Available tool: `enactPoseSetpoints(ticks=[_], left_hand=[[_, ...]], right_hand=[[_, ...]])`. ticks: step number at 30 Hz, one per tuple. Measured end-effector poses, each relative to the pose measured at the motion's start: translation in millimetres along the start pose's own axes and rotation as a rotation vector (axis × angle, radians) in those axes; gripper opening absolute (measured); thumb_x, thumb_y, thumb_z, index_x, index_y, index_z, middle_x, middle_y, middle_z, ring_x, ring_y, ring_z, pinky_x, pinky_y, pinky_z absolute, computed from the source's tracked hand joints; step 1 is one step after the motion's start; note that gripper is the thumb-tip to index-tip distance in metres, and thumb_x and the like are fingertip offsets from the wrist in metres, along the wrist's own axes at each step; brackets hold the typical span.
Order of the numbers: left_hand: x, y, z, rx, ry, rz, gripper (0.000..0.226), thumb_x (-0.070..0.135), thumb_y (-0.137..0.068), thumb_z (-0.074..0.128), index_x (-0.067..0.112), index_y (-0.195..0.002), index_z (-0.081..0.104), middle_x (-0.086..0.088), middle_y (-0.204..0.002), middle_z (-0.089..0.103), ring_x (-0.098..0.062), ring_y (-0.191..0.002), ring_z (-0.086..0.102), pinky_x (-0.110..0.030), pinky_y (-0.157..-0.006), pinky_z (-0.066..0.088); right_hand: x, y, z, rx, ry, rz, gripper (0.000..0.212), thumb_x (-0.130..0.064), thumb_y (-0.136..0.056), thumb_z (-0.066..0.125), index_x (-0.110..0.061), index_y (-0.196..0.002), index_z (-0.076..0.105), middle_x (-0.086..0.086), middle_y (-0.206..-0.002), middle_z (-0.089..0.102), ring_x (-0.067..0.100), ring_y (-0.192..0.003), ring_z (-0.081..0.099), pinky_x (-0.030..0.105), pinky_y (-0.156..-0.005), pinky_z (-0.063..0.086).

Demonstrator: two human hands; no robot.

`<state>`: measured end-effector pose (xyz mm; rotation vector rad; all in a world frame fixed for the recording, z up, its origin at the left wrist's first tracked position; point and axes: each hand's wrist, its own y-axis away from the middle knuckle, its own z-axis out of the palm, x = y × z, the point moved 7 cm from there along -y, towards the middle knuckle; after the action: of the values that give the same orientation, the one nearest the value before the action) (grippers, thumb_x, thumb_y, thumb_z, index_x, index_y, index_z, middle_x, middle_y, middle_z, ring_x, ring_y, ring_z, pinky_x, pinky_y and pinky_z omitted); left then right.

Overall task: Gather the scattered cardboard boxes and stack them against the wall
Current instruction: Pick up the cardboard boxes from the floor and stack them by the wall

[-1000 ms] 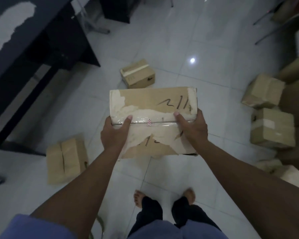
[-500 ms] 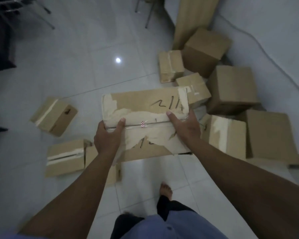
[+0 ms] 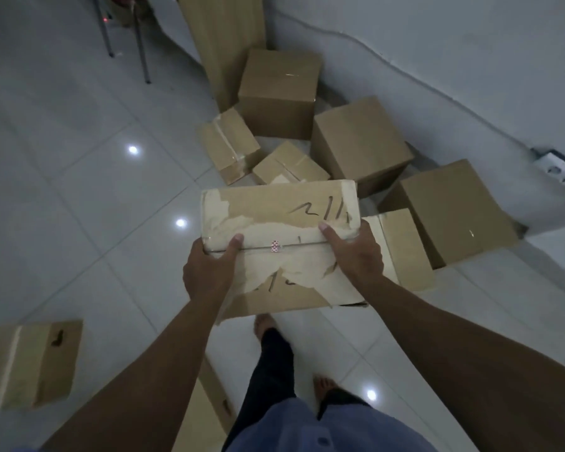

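Both hands carry one taped box (image 3: 279,246) in the air, with scribbled marks on its top. The left hand (image 3: 209,272) grips its near left edge, thumb pressed flat on the top; the right hand (image 3: 356,252) grips the near right side in the same way. The other fingers are curled under the box and hidden, so I cannot tell how they lie.

The view has changed much in one second. Before, the box hung over open floor beside a dark table, and the pile was only at the right edge of the view. Now the wall (image 3: 437,44) is straight ahead, and the pile (image 3: 359,141) at its foot lies just beyond the box. The grip looks the same as before. I judge that the person has turned and walked toward the wall, so the carrying is almost done and the setting down comes next.

The pile is loose and not yet a stack. One more box (image 3: 33,363) is far from the wall, at the left behind the person, and it is still to collect.
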<state>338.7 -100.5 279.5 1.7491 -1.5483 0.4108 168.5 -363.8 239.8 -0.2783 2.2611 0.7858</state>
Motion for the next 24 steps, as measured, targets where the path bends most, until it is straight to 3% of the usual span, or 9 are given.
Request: enactPoseSetpoints(ticks=[7,10,14,19,24], left_hand=[[69,-122,46,-0.132,-0.129,0.091,0.064,0.068,-0.083,0.069,0.017,-0.121,0.062,0.002,-0.110,0.067,-0.019,-0.096,0.057,-0.031,-0.080,0.039],[85,-165,81,-0.176,-0.172,0.074,0.066,0.071,-0.082,0.068,0.018,-0.121,0.061,0.001,-0.111,0.067,-0.025,-0.104,0.061,-0.032,-0.082,0.040],[84,-214,134,-0.159,-0.208,0.014,0.071,0.073,-0.081,0.067,0.017,-0.122,0.059,-0.003,-0.112,0.067,-0.031,-0.110,0.062,-0.035,-0.086,0.044],[76,-275,194,-0.154,-0.248,-0.065,0.071,0.075,-0.078,0.068,0.016,-0.116,0.059,-0.002,-0.105,0.066,-0.031,-0.105,0.062,-0.037,-0.085,0.046],[64,-341,257,-0.183,-0.277,-0.114,0.067,0.076,-0.076,0.069,0.019,-0.108,0.055,0.001,-0.100,0.062,-0.032,-0.104,0.062,-0.039,-0.087,0.049]], right_hand=[[-38,-82,23,0.060,-0.047,0.092,0.086,-0.077,-0.081,0.066,-0.025,-0.146,0.043,0.000,-0.132,0.060,0.029,-0.121,0.057,0.040,-0.095,0.042],[-43,-132,35,0.061,-0.047,0.144,0.090,-0.082,-0.077,0.064,-0.027,-0.146,0.044,-0.001,-0.134,0.060,0.029,-0.123,0.057,0.045,-0.101,0.046],[-48,-208,54,0.006,-0.067,0.141,0.087,-0.078,-0.076,0.068,-0.031,-0.145,0.045,-0.005,-0.138,0.059,0.024,-0.126,0.056,0.047,-0.108,0.045],[-49,-299,83,-0.032,-0.065,0.130,0.076,-0.067,-0.078,0.075,-0.034,-0.141,0.048,-0.016,-0.125,0.059,0.016,-0.118,0.059,0.042,-0.104,0.050],[-42,-383,123,-0.064,-0.060,0.142,0.072,-0.067,-0.079,0.075,-0.032,-0.136,0.048,-0.014,-0.124,0.057,0.015,-0.115,0.058,0.036,-0.098,0.049]])
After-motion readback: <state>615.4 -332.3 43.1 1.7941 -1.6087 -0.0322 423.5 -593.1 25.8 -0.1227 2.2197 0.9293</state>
